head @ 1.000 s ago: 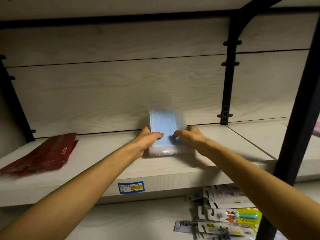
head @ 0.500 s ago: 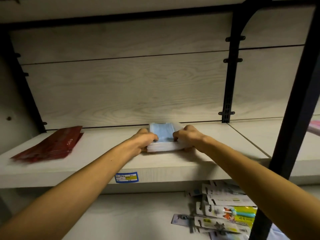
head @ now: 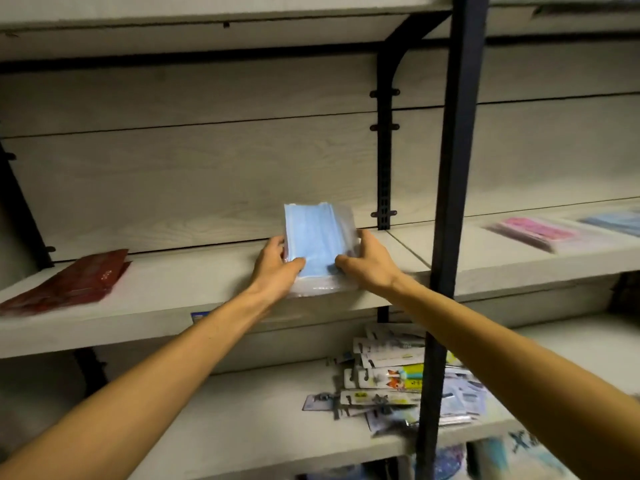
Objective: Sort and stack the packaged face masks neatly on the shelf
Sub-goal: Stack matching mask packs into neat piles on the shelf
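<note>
Blue mask stack (head: 313,244) in clear wrap, on middle shelf (head: 180,289) at front edge. Gripped both sides: left hand (head: 275,268) fingers curled round left edge, thumb on top; right hand (head: 367,259) same on right edge. Red packs (head: 69,282) far left, pink pack (head: 536,232) right.

You face pale wood-grain shelving (head: 173,308).
A black metal upright (head: 457,168) crosses it under dim light.
</note>
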`<state>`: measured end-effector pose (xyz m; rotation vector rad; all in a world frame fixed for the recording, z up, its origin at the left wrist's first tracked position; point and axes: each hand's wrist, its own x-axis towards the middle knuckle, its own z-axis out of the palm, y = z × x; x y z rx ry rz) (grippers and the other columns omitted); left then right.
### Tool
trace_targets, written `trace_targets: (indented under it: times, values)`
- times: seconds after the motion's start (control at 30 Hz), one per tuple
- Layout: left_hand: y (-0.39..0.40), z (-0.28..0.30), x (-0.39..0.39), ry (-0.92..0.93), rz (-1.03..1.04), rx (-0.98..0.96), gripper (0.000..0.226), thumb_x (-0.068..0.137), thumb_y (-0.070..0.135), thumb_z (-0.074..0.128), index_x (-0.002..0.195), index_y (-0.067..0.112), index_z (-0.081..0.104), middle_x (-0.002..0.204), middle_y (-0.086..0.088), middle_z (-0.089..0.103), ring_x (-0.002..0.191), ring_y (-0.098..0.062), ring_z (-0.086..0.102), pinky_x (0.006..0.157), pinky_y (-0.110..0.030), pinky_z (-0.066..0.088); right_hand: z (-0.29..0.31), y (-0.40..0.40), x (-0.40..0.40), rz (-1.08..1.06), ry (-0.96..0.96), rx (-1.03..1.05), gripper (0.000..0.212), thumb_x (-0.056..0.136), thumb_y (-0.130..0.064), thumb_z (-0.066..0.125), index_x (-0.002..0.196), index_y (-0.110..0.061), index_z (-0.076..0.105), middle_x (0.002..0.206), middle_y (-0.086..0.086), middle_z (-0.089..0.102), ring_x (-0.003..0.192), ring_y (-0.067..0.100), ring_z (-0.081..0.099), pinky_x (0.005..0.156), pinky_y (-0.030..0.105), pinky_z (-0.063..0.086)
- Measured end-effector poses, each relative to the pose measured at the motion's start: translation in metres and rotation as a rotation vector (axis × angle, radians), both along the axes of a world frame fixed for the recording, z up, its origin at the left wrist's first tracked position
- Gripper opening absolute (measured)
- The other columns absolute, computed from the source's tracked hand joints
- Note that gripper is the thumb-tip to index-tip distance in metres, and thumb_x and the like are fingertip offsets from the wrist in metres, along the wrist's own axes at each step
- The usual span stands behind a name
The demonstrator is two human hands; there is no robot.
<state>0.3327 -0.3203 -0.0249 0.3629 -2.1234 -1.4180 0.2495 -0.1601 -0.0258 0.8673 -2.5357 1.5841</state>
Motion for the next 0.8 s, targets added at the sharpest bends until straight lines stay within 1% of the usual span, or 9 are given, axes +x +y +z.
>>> trace_targets:
  times: [0.2,0.3,0.37,0.4,0.47,0.53,0.6,0.7,0.8]
  values:
    - [0.042,-0.009,0.002,-0.148,-0.022,-0.068,0.051,0.090,0.000,0.064,0.138,0.001,0.046,0.129,-0.017,0.063,0.115,-0.032,0.063,0.098,-0.043,0.052,-0.008,0.049,0.010,-0.039,-0.016,0.094,0.054,0.086,-0.022,0.071,0.129,-0.010,0.040,0.121,0.011,0.057,0.103,0.027,0.062,0.082,0.041,0.060]
    - [0.049,-0.001,-0.007,-0.213,-0.028,-0.122,0.050,0.089,0.007,0.065,0.136,0.003,0.049,0.128,-0.014,0.064,0.114,-0.030,0.063,0.098,-0.043,0.053,0.000,0.054,0.000,-0.048,-0.058,0.122,0.047,0.085,-0.023,0.070,0.121,-0.012,0.042,0.111,0.009,0.057,0.092,0.027,0.063,0.059,0.033,0.060]
    - [0.049,0.005,-0.020,-0.260,-0.014,-0.164,0.042,0.088,0.013,0.065,0.128,0.005,0.056,0.122,-0.011,0.066,0.109,-0.029,0.065,0.094,-0.041,0.054,0.008,0.053,-0.011,-0.081,-0.065,0.165,0.028,0.085,-0.022,0.067,0.103,-0.011,0.048,0.098,0.008,0.059,0.078,0.024,0.064,0.049,0.030,0.057]
    - [0.049,0.009,-0.027,-0.284,-0.001,-0.198,0.036,0.087,0.016,0.065,0.121,0.005,0.060,0.116,-0.011,0.068,0.105,-0.029,0.066,0.088,-0.039,0.054,0.012,0.052,-0.017,-0.105,-0.059,0.195,0.019,0.084,-0.021,0.065,0.091,-0.012,0.050,0.090,0.008,0.060,0.070,0.023,0.063,0.048,0.031,0.057]
    - [0.047,0.015,-0.043,-0.323,0.028,-0.277,0.025,0.085,0.020,0.065,0.106,0.006,0.066,0.104,-0.011,0.071,0.093,-0.029,0.066,0.070,-0.032,0.048,0.019,0.047,-0.031,-0.134,-0.057,0.267,0.016,0.085,-0.020,0.062,0.076,-0.014,0.049,0.076,0.007,0.057,0.060,0.021,0.059,0.052,0.033,0.056]
    - [0.045,0.017,-0.059,-0.365,0.063,-0.329,0.013,0.083,0.022,0.066,0.089,0.010,0.066,0.093,-0.009,0.069,0.087,-0.030,0.064,0.055,-0.026,0.038,0.023,0.042,-0.047,-0.129,-0.077,0.344,0.018,0.086,-0.021,0.060,0.073,-0.015,0.049,0.074,0.005,0.055,0.061,0.018,0.055,0.052,0.029,0.049]
    - [0.044,0.017,-0.075,-0.401,0.082,-0.375,0.018,0.084,0.025,0.068,0.074,0.018,0.055,0.089,-0.009,0.065,0.093,-0.033,0.066,0.048,-0.026,0.032,0.024,0.036,-0.063,-0.118,-0.112,0.410,0.019,0.089,-0.025,0.059,0.077,-0.016,0.048,0.078,0.006,0.055,0.065,0.017,0.053,0.052,0.026,0.043]
    - [0.039,0.013,-0.092,-0.463,0.090,-0.436,0.014,0.084,0.029,0.065,0.082,0.019,0.056,0.098,-0.010,0.068,0.085,-0.031,0.063,0.049,-0.026,0.033,0.019,0.026,-0.079,-0.108,-0.100,0.486,0.018,0.088,-0.029,0.058,0.083,-0.014,0.050,0.082,0.008,0.055,0.069,0.020,0.055,0.053,0.027,0.042]
    - [0.032,0.004,-0.100,-0.493,0.080,-0.482,0.025,0.083,0.037,0.062,0.099,0.018,0.063,0.098,-0.007,0.070,0.081,-0.026,0.065,0.056,-0.027,0.043,0.010,0.023,-0.091,-0.131,-0.041,0.479,0.020,0.088,-0.031,0.058,0.080,-0.013,0.054,0.079,0.009,0.059,0.068,0.022,0.058,0.057,0.028,0.044]
